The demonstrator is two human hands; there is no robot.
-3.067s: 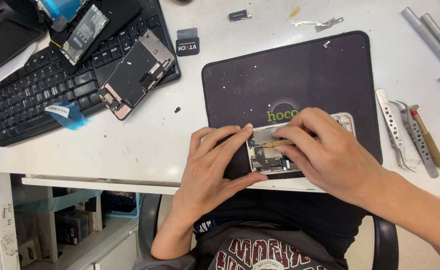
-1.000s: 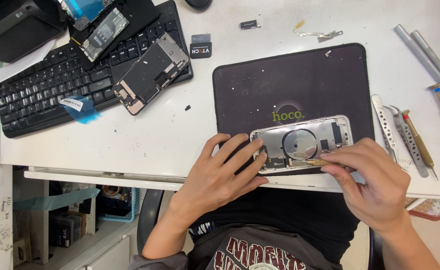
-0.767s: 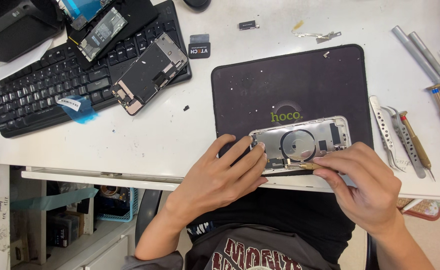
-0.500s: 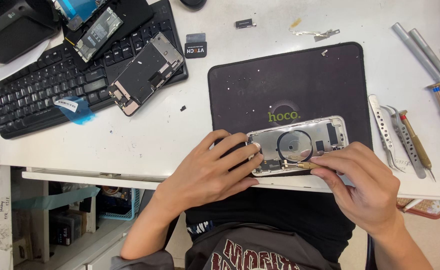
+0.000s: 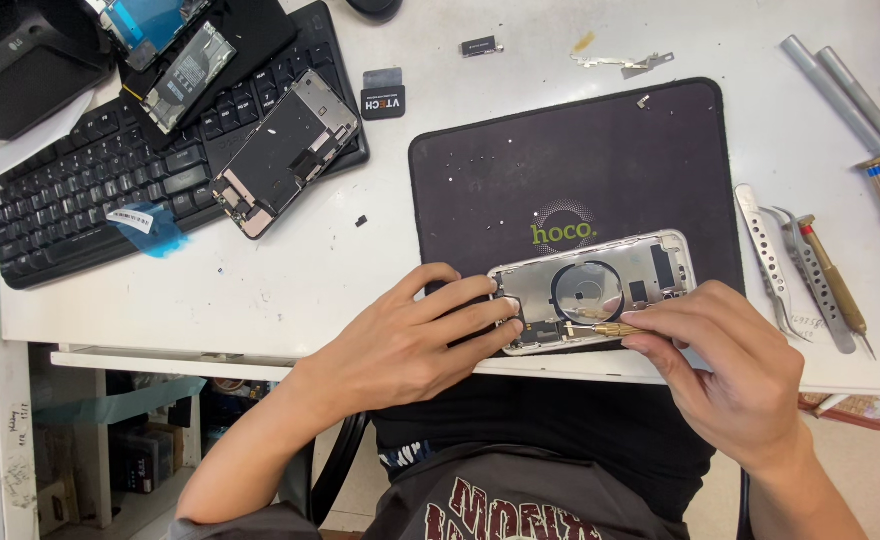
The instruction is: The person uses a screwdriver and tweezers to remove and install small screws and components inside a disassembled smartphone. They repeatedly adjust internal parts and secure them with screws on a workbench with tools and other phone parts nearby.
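An opened phone housing point(image 5: 600, 285), silver inside with a round coil, lies on the near edge of a black mat point(image 5: 570, 170). My left hand point(image 5: 415, 340) presses its fingers on the housing's left end. A small brass-tipped screwdriver point(image 5: 600, 328) is pinched in my right hand point(image 5: 730, 370), its tip resting on the housing's lower middle part.
A black keyboard point(image 5: 90, 190) at the left carries a detached phone screen point(image 5: 285, 150) and another phone part point(image 5: 188, 75). Tweezers point(image 5: 765, 255) and several screwdrivers point(image 5: 835, 280) lie right of the mat. Small metal brackets point(image 5: 625, 63) sit at the far edge. Tiny screws dot the mat.
My right hand has moved off the middle of the housing to its right, uncovering the coil. The screwdriver tip now sits at the lower middle. The left hand stays on the left end.
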